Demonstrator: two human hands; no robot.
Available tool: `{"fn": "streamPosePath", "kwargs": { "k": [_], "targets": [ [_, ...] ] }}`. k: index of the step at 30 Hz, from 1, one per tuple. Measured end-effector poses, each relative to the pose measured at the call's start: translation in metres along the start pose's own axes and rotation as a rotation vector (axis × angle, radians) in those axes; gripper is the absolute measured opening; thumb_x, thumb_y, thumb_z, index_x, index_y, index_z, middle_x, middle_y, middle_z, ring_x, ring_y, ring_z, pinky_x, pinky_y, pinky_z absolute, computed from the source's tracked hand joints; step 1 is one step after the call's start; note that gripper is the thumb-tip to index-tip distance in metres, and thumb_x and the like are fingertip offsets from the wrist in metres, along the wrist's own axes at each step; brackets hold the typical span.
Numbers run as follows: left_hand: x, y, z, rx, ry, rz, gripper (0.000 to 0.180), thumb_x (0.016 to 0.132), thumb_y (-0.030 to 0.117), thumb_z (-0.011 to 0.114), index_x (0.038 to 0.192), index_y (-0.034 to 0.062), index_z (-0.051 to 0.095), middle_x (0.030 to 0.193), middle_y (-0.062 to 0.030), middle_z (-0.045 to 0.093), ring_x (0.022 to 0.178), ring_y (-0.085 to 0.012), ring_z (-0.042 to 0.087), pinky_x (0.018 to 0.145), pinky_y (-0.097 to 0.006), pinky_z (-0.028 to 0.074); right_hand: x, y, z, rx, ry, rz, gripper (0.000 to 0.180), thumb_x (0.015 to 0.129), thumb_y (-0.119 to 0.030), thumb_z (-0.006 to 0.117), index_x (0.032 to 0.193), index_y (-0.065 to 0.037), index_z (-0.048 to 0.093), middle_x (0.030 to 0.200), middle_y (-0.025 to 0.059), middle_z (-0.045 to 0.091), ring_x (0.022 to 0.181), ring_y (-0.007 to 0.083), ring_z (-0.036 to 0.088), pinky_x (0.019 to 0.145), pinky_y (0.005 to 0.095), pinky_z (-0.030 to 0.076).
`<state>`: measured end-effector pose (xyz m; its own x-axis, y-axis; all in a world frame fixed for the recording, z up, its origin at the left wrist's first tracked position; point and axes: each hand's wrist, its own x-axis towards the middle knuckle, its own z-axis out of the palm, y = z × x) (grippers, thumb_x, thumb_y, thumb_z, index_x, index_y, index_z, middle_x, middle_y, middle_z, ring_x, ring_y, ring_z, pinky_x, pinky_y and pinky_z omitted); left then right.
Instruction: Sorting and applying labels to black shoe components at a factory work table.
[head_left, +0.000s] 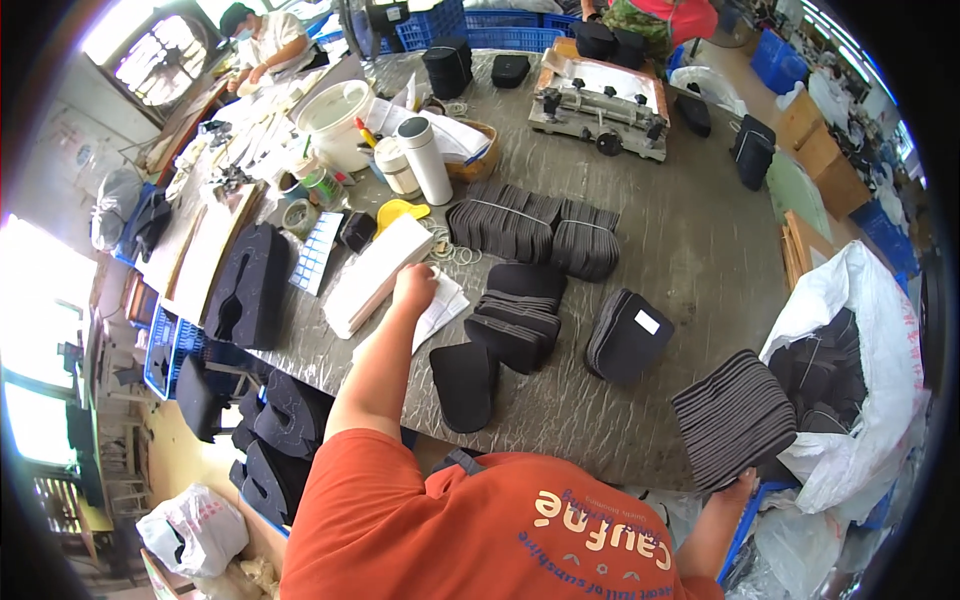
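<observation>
At four o'clock my right fingers (746, 481) grasp the lower end of the stack of dark pads (735, 420); with that one hold low down, the layers could fan out and spill off the counter (700, 250) if nothing binds them. Just toward nine from centre, my left fingers (428, 276) are at the white papers (442, 308), pinching or not I cannot tell, and a careless drag could crease them.

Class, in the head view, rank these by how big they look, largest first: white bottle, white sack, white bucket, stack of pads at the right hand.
1. White sack
2. Stack of pads at the right hand
3. White bucket
4. White bottle
</observation>
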<state>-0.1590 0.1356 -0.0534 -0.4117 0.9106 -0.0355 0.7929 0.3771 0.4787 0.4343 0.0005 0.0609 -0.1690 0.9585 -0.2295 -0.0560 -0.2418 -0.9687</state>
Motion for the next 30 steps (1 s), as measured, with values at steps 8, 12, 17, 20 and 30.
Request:
{"fn": "streamPosePath", "kwargs": {
  "k": [8,12,17,20,30],
  "targets": [
    [0.008,-0.01,0.002,-0.115,0.171,0.092,0.014,0.081,0.014,0.063,0.08,-0.0001,0.062,0.084,-0.017,0.063,0.084,-0.0357,0.06,0.077,-0.042,0.048,0.042,-0.063,0.123,-0.247,-0.05,0.024,0.129,0.044,-0.032,0.089,0.146,0.0,0.016,0.142,0.0249,0.032,0.132,0.0368,0.035,0.11,0.0407,0.029],
    [-0.043,0.125,-0.06,-0.436,-0.062,0.373,0.006,0.084,0.006,0.058,0.082,0.0,0.061,0.076,-0.0123,0.062,0.068,-0.0219,0.062,0.064,-0.033,0.049,0.045,-0.095,0.17,-0.337,0.013,-0.025,0.129,0.044,-0.032,0.089,0.146,0.0,0.016,0.142,0.025,0.032,0.132,0.037,0.035,0.11,0.0409,0.029],
    [-0.118,0.237,-0.052,-1.241,-0.869,0.408,0.024,0.082,-0.006,0.061,0.106,-0.0057,0.061,0.106,-0.0037,0.065,0.096,-0.0086,0.054,0.085,-0.027,0.048,0.086,-0.148,0.212,-0.417,-0.02,-0.142,0.129,0.045,-0.032,0.089,0.146,0.0,0.016,0.142,0.0251,0.032,0.132,0.0373,0.035,0.109,0.0411,0.03],
    [-0.122,0.267,-0.063,-1.722,-1.109,-0.055,0.024,0.085,-0.009,0.053,0.106,-0.0016,0.061,0.102,-0.0066,0.066,0.091,-0.0141,0.063,0.082,-0.032,0.053,0.076,-0.13,0.196,-0.483,-0.103,-0.238,0.129,0.045,-0.032,0.089,0.146,0.0,0.016,0.142,0.0252,0.032,0.132,0.0375,0.035,0.109,0.0413,0.03],
    [-0.143,0.218,0.015,-1.668,-1.542,0.13,0.038,0.092,0.039,0.057,0.069,0.0103,0.048,0.061,0.0036,0.038,0.049,-0.007,0.032,0.042,-0.021,0.026,0.069,-0.1,0.098,-0.765,-0.348,-0.319,0.129,0.045,-0.032,0.09,0.146,0.001,0.016,0.142,0.0254,0.032,0.132,0.038,0.035,0.109,0.0417,0.031]
  ]
}}
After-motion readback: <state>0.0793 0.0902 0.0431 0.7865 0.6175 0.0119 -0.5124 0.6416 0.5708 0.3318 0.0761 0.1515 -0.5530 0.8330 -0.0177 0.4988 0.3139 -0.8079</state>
